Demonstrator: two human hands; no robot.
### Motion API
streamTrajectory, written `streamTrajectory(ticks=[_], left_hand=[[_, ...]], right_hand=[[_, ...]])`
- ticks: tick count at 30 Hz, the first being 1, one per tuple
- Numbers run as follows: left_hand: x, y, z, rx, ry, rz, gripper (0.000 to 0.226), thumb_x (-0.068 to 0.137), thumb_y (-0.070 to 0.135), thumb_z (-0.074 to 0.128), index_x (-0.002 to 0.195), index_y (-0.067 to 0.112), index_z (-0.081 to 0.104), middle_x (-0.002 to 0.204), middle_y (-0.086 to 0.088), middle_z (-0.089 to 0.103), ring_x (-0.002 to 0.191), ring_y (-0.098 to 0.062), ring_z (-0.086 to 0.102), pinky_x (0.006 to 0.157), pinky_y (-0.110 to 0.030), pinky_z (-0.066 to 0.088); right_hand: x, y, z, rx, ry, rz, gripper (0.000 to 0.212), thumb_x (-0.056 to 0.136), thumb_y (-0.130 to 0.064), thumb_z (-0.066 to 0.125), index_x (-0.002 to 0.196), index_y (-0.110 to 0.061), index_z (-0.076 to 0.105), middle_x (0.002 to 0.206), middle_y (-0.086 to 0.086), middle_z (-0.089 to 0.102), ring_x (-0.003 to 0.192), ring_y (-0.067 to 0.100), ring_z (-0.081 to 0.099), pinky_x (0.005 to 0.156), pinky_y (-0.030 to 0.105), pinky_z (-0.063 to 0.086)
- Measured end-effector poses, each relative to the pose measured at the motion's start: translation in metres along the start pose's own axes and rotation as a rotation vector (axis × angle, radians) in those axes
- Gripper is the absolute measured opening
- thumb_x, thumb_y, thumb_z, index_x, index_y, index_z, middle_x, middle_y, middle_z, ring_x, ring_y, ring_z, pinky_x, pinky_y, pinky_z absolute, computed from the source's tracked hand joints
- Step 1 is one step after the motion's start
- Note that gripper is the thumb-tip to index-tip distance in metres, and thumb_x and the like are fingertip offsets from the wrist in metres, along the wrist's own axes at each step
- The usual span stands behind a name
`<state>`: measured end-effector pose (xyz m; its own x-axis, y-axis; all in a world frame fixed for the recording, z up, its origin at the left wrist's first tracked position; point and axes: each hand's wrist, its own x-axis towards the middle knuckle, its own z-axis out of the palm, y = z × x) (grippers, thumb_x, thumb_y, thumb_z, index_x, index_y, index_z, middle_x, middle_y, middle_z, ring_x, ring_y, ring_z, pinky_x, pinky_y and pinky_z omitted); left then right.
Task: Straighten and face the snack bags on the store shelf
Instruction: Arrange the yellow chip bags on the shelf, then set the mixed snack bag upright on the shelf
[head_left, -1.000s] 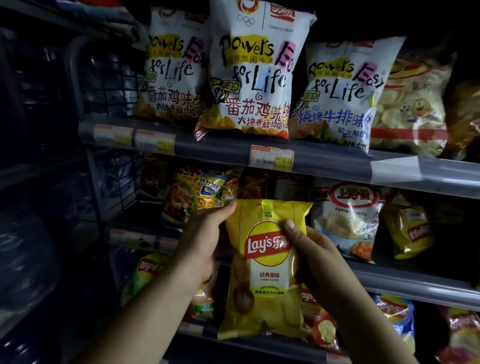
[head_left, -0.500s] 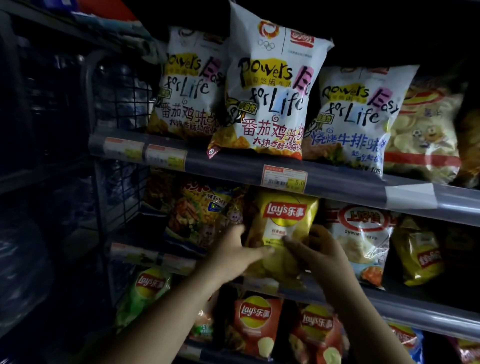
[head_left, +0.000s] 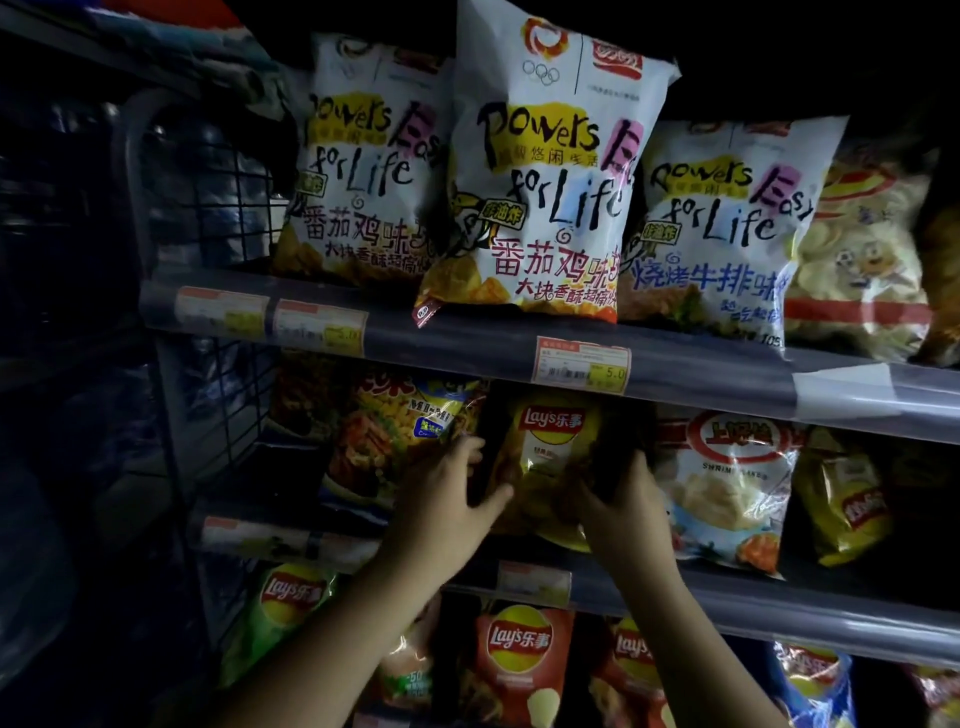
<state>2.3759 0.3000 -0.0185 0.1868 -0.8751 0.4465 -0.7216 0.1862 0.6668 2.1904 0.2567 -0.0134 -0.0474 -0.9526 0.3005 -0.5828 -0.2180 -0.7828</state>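
A yellow Lay's bag (head_left: 548, 457) stands upright on the middle shelf (head_left: 810, 605), its front facing out, tucked back under the upper shelf's rail. My left hand (head_left: 447, 501) grips its lower left edge with the thumb across the front. My right hand (head_left: 621, 504) holds its lower right side, fingers curled round the edge. To its left leans a corn-snack bag (head_left: 400, 441); to its right stands a white shrimp-chip bag (head_left: 727, 488).
White "Powers Easy for Life" bags (head_left: 545, 171) fill the top shelf, the middle one jutting over the rail (head_left: 467, 348). Red (head_left: 519, 660) and green (head_left: 285, 613) Lay's bags stand on the shelf below. A wire side panel (head_left: 218, 218) closes the left end.
Both hands lifted the yellow Lay's bag from in front of the lower shelf and pushed it back onto the middle shelf, where it now stands deeper in.
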Motion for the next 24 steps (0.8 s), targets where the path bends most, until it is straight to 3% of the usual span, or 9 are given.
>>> streamTrajectory(ticks=[2,4,7,10,12,15,18,21,24], left_hand=[[-0.009,-0.006,-0.028,-0.019,0.112,0.069,0.037,0.091,0.036,0.065,0.125,0.025,0.058,0.115,0.01,0.068,0.097,-0.002,0.065,0.077,-0.011,0.053],[-0.013,-0.019,-0.057,-0.011,0.268,0.088,0.023,0.092,0.029,0.064,0.114,0.022,0.062,0.098,0.008,0.07,0.08,0.001,0.065,0.062,-0.009,0.052],[-0.004,-0.048,-0.082,0.0,0.424,-0.002,0.028,0.092,0.025,0.065,0.117,0.015,0.059,0.11,-0.004,0.068,0.095,-0.019,0.066,0.071,-0.013,0.044],[0.009,-0.072,-0.086,-0.086,0.162,-0.294,0.059,0.092,0.045,0.06,0.143,0.021,0.043,0.143,-0.009,0.054,0.128,-0.032,0.053,0.096,-0.039,0.044],[0.014,-0.081,-0.084,-0.213,0.012,-0.401,0.066,0.091,0.058,0.057,0.147,0.028,0.04,0.149,-0.004,0.051,0.133,-0.03,0.05,0.104,-0.041,0.039],[0.014,-0.086,-0.09,-0.313,-0.013,-0.341,0.058,0.081,0.068,0.06,0.13,0.036,0.058,0.13,0.008,0.064,0.121,-0.019,0.059,0.097,-0.036,0.044],[0.01,-0.084,-0.107,-0.434,-0.033,-0.322,0.042,0.073,0.065,0.072,0.104,0.037,0.068,0.109,0.016,0.071,0.107,-0.008,0.064,0.091,-0.031,0.047],[0.003,-0.072,-0.119,-0.526,-0.077,-0.279,0.045,0.068,0.059,0.076,0.104,0.033,0.072,0.103,0.015,0.077,0.1,-0.004,0.07,0.088,-0.027,0.049],[0.0,-0.063,-0.128,-0.641,-0.056,-0.241,0.046,0.066,0.052,0.078,0.104,0.026,0.075,0.102,0.013,0.079,0.096,-0.005,0.074,0.087,-0.029,0.053]], right_hand=[[-0.006,-0.011,-0.002,-0.045,0.115,-0.08,0.05,0.089,-0.023,0.071,0.132,-0.011,0.049,0.126,0.009,0.059,0.111,0.023,0.058,0.092,0.038,0.051],[-0.013,-0.029,0.006,-0.017,0.128,-0.155,0.045,0.09,-0.026,0.069,0.13,-0.011,0.054,0.126,0.008,0.063,0.112,0.022,0.062,0.094,0.041,0.055],[-0.023,-0.062,0.034,0.081,-0.097,-0.149,0.026,0.094,-0.026,0.068,0.119,-0.022,0.06,0.11,-0.003,0.071,0.097,0.008,0.068,0.08,0.029,0.061],[-0.023,-0.085,0.074,0.129,-0.327,-0.075,0.044,0.093,-0.036,0.069,0.13,-0.019,0.052,0.119,0.0,0.071,0.105,0.016,0.07,0.088,0.037,0.061],[-0.024,-0.095,0.092,0.207,-0.397,-0.01,0.057,0.091,-0.038,0.072,0.137,-0.018,0.045,0.125,0.001,0.069,0.112,0.02,0.069,0.096,0.041,0.059],[-0.025,-0.096,0.102,0.333,-0.41,0.052,0.059,0.088,-0.038,0.076,0.136,-0.018,0.047,0.113,-0.004,0.07,0.105,0.018,0.071,0.095,0.045,0.061],[-0.028,-0.095,0.093,0.428,-0.446,0.047,0.045,0.085,-0.031,0.08,0.122,-0.025,0.055,0.104,-0.004,0.073,0.097,0.012,0.073,0.086,0.034,0.063],[-0.029,-0.096,0.079,0.456,-0.495,-0.026,0.05,0.079,-0.033,0.083,0.122,-0.024,0.059,0.111,0.0,0.076,0.097,0.012,0.077,0.081,0.029,0.063],[-0.034,-0.105,0.069,0.594,-0.528,0.011,0.055,0.069,-0.046,0.081,0.117,-0.033,0.059,0.112,-0.001,0.077,0.1,0.014,0.078,0.089,0.036,0.063]])
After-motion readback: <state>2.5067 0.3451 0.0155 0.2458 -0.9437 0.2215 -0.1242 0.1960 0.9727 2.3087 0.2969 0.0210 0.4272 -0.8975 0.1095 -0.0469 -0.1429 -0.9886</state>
